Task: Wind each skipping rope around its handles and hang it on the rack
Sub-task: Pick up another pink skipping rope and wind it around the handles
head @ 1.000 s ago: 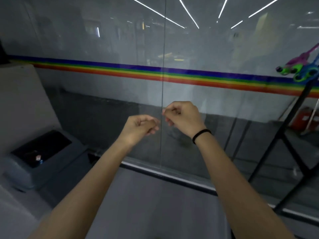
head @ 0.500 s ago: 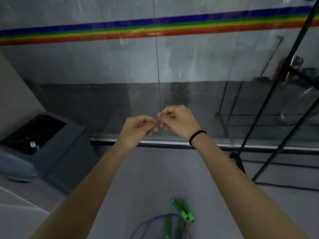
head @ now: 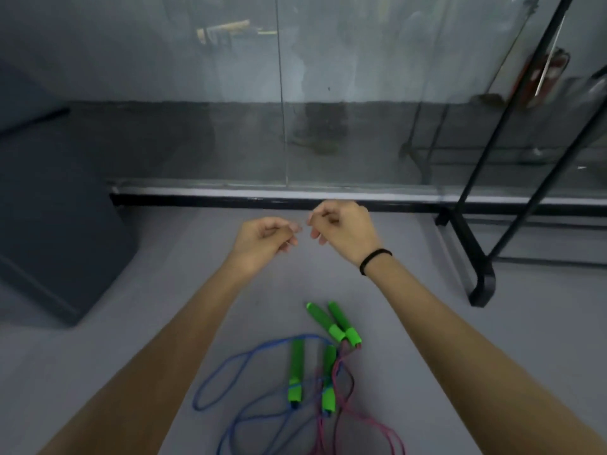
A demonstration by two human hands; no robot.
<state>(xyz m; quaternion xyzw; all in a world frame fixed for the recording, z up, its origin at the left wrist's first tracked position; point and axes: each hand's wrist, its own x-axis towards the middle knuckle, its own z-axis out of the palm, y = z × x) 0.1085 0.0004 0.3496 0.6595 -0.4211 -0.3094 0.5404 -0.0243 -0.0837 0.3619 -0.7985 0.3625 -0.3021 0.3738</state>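
Note:
Two skipping ropes lie loose on the grey floor below my arms. The blue rope (head: 230, 366) loops to the left and has two green handles (head: 296, 372) lying side by side. The pink rope (head: 348, 405) trails to the lower right, its two green handles (head: 331, 321) angled together above. My left hand (head: 264, 241) and my right hand (head: 341, 229) hover close together above the ropes, fingers curled, fingertips nearly touching, with nothing visible in either. A black band circles my right wrist.
The black metal rack's legs and foot (head: 479, 277) stand on the floor at the right. A glass wall with a black base rail (head: 262, 200) runs across ahead. A dark grey bin (head: 56, 224) sits at the left.
My view has tilted downward from the wall to the floor, bringing both ropes into sight. My hands stay together in the same curled pose.

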